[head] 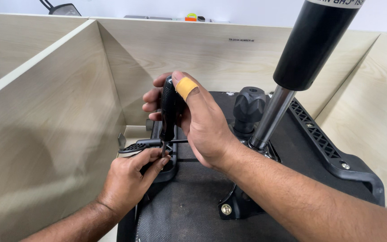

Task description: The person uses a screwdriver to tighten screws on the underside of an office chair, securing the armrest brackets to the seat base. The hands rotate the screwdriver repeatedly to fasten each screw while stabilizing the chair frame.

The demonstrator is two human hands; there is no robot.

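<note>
Both hands hold the black screwdriver (170,107) upright, tip pointing down.

Right hand (198,123) gripping black screwdriver (171,107) upright, left hand (133,177) steadying its tip, upturned chair base (256,179) beneath

desk label (241,40): you've got a tiny strip of dark print on the back wooden wall of the cubicle, up near its top edge, roughly centre, a bit left of the black cylinder.

cylinder label (337,2): a white band with dark print wraps the very top of that black cylinder at upper right; it's cut off by the frame edge and upside down from where you look.

packages, screens: none you can make out.
</note>
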